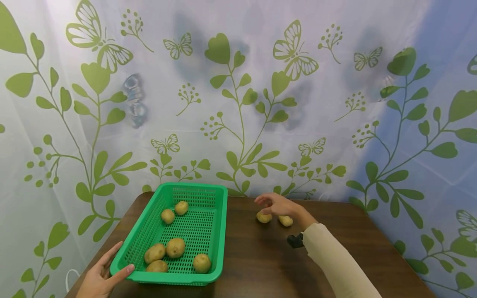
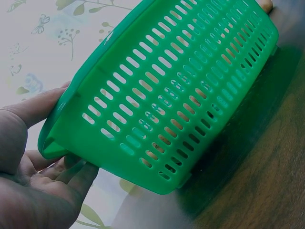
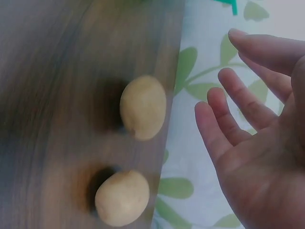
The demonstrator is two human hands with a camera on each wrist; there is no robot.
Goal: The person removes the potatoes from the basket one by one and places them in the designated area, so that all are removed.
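A green plastic basket (image 1: 175, 278) with slotted walls stands on the left of the table and holds several potatoes (image 1: 175, 248). My left hand (image 1: 102, 275) grips its near left corner; the left wrist view shows the thumb on the rim and fingers curled beneath it. Over the table's far side, my right hand (image 1: 281, 205) hovers with nothing in it, its fingers spread and slightly bent. Just below it lie two potatoes, one nearer the basket (image 1: 264, 218) and another to its right (image 1: 285, 221). Both potatoes (image 3: 143, 107) appear apart from the hand in the right wrist view.
The dark wooden table (image 1: 249, 256) ends at the back against a pale curtain (image 1: 246, 124) printed with green leaves and butterflies. A black device (image 1: 295, 241) sits at the right wrist. A white cable (image 1: 71, 275) hangs at the lower left.
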